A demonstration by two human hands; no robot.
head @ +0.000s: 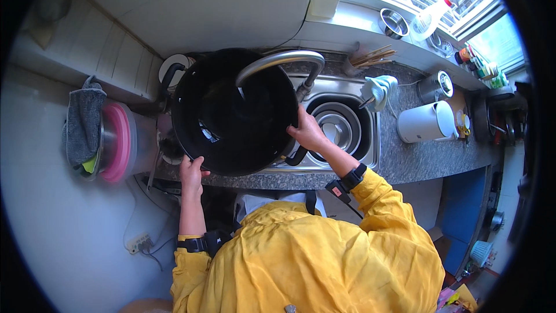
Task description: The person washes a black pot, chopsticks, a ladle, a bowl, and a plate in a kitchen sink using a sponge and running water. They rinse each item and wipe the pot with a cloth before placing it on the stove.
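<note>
A large black two-handled pot (243,139) is held under the curved metal faucet (282,58), and a stream of water runs from the spout into it. My left hand (191,176) grips the pot's rim at the near left. On the right side, my right hand (309,129) clasps the rim with the thumb on the inside. One pot handle (168,79) points to the far left, the other (298,156) to the near right. Right of the pot, nested metal bowls (336,128) sit in the stainless steel sink (372,139), partly hidden by my right arm.
A light blue cloth (382,89) hangs at the sink's right edge. Further right on the granite counter (399,161) stand a white electric kettle (423,122) and a metal canister (435,87). Chopsticks (373,57) stand behind the sink. Pink basins (117,141) and a grey towel (84,126) hang at left.
</note>
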